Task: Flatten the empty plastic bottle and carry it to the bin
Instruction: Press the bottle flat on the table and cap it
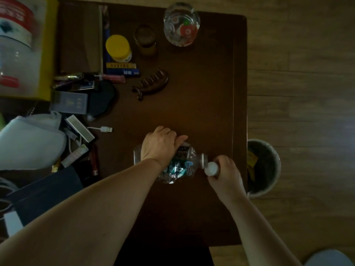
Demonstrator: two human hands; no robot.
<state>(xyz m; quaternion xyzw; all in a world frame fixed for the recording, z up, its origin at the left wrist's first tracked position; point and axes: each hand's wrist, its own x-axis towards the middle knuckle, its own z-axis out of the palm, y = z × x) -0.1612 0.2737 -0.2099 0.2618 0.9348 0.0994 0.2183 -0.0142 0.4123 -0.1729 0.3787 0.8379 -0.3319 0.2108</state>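
Lying on its side near the front of the dark table (pixel 201 93), we see one clear bottle (pixel 182 162), crumpled, its neck pointing right toward the bin. Our left hand (pixel 160 146) lies palm down on its body, fingers pressed together over the far side. Our right hand (pixel 223 169) is curled around one white cap (pixel 211 168), held just beside the bottle's mouth; whether it touches the neck we cannot tell. One bin (pixel 276 169) stands on the floor just beside the table's right edge, with yellow scraps inside a dark liner. Farther back we count one comb (pixel 151 83), one yellow-lidded jar (pixel 118 48), one dark tumbler (pixel 146 41), contents unclear, and one glass bowl (pixel 181 24) holding colourful pieces. One USB plug (pixel 107 129) lies left.
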